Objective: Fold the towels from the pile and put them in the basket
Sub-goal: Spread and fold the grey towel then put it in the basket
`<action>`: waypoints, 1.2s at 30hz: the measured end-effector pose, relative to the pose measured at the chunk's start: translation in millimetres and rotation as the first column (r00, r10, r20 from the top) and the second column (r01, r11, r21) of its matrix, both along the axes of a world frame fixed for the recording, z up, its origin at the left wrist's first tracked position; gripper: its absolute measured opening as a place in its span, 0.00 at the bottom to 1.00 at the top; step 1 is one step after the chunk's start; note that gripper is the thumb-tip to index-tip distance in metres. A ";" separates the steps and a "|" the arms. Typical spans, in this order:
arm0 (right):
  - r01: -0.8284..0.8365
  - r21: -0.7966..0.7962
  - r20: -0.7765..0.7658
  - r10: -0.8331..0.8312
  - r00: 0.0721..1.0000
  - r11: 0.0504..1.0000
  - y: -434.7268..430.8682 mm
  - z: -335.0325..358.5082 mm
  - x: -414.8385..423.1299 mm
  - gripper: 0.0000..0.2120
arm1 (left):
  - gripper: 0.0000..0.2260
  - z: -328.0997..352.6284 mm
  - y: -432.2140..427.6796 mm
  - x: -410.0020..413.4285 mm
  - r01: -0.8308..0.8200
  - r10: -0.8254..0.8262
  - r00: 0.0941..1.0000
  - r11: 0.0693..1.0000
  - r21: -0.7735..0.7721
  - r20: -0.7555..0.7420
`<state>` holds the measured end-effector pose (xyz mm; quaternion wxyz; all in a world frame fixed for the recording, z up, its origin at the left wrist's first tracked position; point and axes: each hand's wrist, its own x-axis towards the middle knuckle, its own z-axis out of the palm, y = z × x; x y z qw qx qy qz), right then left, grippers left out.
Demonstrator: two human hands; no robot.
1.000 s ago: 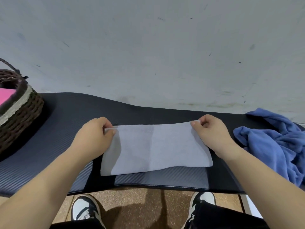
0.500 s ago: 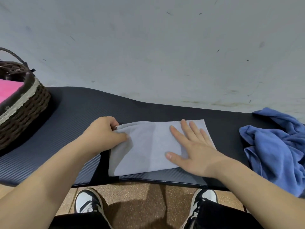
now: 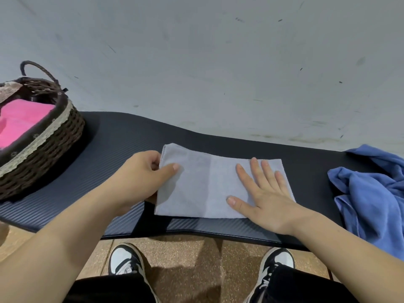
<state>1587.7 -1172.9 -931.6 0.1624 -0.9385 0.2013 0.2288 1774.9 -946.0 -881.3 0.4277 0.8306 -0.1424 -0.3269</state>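
Observation:
A pale grey towel (image 3: 207,184), folded into a strip, lies flat on the black mat (image 3: 122,141) in front of me. My left hand (image 3: 142,178) grips its left end, thumb on top and fingers tucked under the edge. Flat on the towel's right half rests my right hand (image 3: 262,193), fingers spread and straight. The dark wicker basket (image 3: 48,149) stands at the left on the mat with a folded pink towel (image 3: 21,121) inside. A crumpled blue towel (image 3: 371,193) makes up the pile at the right.
The mat covers a low bench against a grey wall (image 3: 218,62). Below its front edge my two black-and-white shoes (image 3: 126,261) stand on a brown floor. The basket has a looped handle (image 3: 37,68) at its far side.
My right hand let go of the towel's right corner and now lies flat on it. My left hand shifted its grip on the left end. The view swung left, showing more of the basket.

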 end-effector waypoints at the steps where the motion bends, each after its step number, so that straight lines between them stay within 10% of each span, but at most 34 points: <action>1: 0.005 0.032 0.010 -0.005 1.000 0.999 4.3 1.0 -0.4 0.40 | 0.14 3.2 0.9 -0.7 -0.018 0.018 0.999 1.000 0.002 0.037; 12: 0.227 0.243 0.438 -0.316 0.842 0.943 -34.4 32.8 -11.1 0.28 | 0.11 23.8 -52.4 -36.8 -0.039 0.049 0.997 0.989 -0.144 0.068; 20: 0.351 0.475 0.456 -0.567 0.686 0.807 -62.1 12.5 -17.6 0.08 | 0.14 -7.5 -146.3 -87.1 0.227 -0.211 0.936 0.974 -0.026 0.280; 27: 0.418 0.531 0.342 -0.638 0.690 0.737 -71.7 0.1 -23.9 0.11 | 0.11 -23.1 -166.0 -102.6 0.360 -0.362 0.907 0.932 0.051 0.215; 36: 0.492 0.490 0.399 -0.686 0.608 0.720 -68.5 4.5 -19.9 0.13 | 0.14 -14.9 -117.8 -78.4 0.345 -0.423 0.672 0.905 0.249 0.608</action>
